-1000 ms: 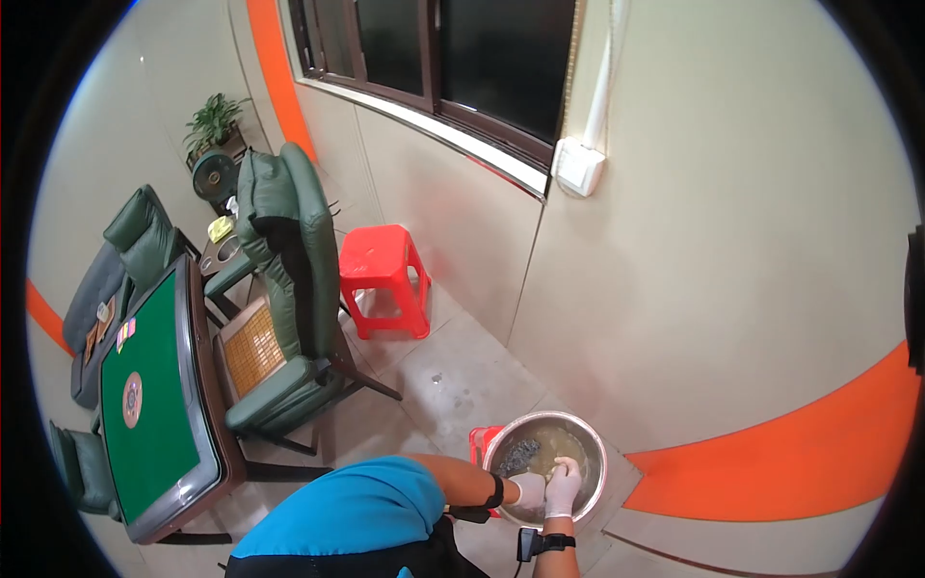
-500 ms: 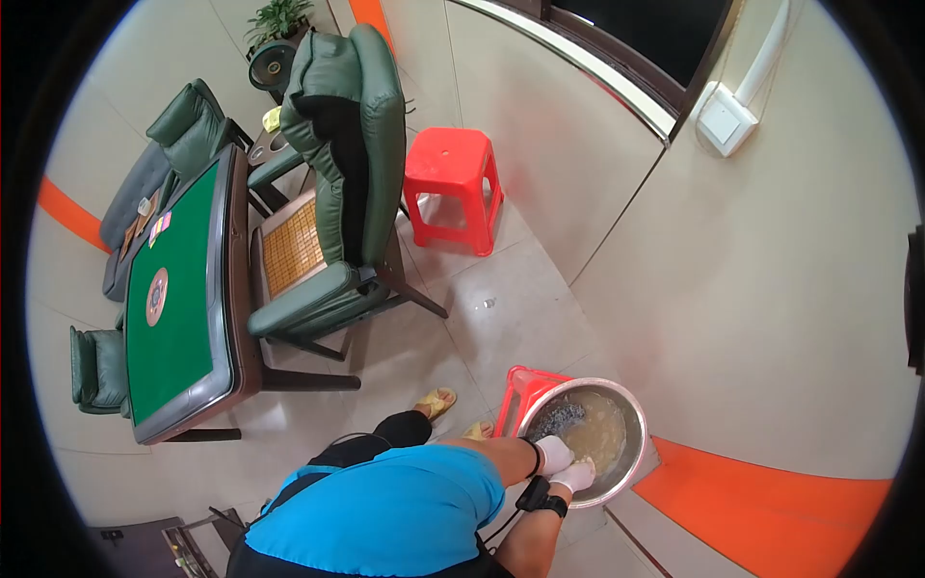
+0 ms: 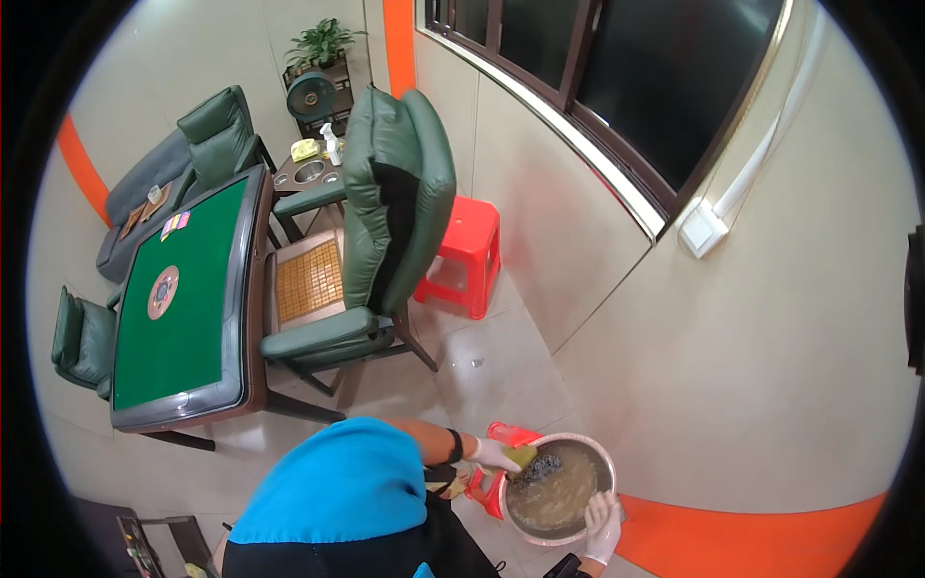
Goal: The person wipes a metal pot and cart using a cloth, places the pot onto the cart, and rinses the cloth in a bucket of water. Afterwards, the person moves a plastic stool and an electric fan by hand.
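A steel basin (image 3: pixel 611 462) of cloudy brownish water stands on a red plastic stool beside me. A dark speckled clump (image 3: pixel 541 470) lies in the water near its left side; its kind is unclear. My left hand (image 3: pixel 493 453), in a white glove, is closed on a yellow-green sponge-like pad (image 3: pixel 521 456) at the basin's left rim. On the opposite side, my gloved right hand (image 3: pixel 603 525) grips the rim at the lower right, fingers bent over the edge.
A green-topped game table (image 3: pixel 183 308) stands at left, with a green padded armchair (image 3: pixel 395 212) beside it. Another red stool (image 3: pixel 467 255) is against the wall under the window (image 3: pixel 655 87). A fan (image 3: pixel 311 96) and a plant (image 3: pixel 326 40) are farther back.
My hands were together in the basin and have moved apart. The left now holds the pad at the left rim; the right has gone to the lower-right rim. The camera view has shifted.
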A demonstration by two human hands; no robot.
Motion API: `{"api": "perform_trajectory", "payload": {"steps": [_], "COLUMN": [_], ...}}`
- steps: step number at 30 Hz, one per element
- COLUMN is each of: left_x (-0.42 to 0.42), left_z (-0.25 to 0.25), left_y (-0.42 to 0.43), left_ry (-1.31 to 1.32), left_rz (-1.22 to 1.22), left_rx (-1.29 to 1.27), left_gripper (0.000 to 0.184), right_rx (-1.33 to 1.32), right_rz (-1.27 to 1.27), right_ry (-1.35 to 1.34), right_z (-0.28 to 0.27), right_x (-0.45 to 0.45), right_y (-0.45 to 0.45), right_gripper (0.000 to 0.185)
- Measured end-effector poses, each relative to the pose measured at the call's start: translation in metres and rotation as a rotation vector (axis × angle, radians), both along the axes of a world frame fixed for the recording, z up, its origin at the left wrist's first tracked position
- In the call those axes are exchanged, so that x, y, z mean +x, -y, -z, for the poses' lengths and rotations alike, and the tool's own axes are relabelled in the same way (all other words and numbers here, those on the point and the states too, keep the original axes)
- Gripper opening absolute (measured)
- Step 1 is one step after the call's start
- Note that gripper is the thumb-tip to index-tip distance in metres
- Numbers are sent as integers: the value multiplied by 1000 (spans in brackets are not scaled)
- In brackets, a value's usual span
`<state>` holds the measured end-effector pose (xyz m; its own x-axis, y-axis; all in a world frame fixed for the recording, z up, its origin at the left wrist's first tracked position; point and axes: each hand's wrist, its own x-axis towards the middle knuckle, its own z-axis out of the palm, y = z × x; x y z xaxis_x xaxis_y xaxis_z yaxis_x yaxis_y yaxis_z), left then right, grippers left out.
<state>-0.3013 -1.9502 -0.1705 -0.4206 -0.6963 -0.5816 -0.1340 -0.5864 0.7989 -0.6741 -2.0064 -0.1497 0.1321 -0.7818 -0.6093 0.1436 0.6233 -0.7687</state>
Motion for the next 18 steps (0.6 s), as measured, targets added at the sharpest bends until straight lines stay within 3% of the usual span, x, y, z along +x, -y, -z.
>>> {"api": "perform_trajectory", "payload": {"steps": [1,2,3,4,6,8,9,12,16,18], "left_x": [24,44,64,82,118,146,153,170,169,166], "left_z": [-19,-34,-13,7,-7,-23,-56,-90,-142,-161], "left_y": [-2,-9,-13,-17,-31,-48,-55,-66,-66,-61], "left_ry": [70,138,246,353,248,218,216,75,69,-6], "left_rz": [-46,-96,-131,-167,-259,-391,-451,-514,-505,-496], "left_rx": [29,56,72,94,143,196,204,215,64,-129], "left_gripper": [62,59,56,55,57,56,57,56,60,56], "right_rx": [30,13,148,-32,-440,-550,-655,-793,-833,-466], "right_rz": [-91,-495,-959,-951,-666,-729,-782,-854,-1034,-1041], "right_ry": [-73,-841,-1540,-1659,-1154,-1144,-1131,-1080,-610,-290], "right_z": [48,-19,-98,-74,-51,-89,-109,-129,-185,-198], "right_x": [-34,4,49,34,22,58,82,136,239,286], "right_y": [8,2,-6,-11,-11,-12,-12,0,0,-3], "right_gripper": [45,43,42,43,44,43,42,40,42,44]}}
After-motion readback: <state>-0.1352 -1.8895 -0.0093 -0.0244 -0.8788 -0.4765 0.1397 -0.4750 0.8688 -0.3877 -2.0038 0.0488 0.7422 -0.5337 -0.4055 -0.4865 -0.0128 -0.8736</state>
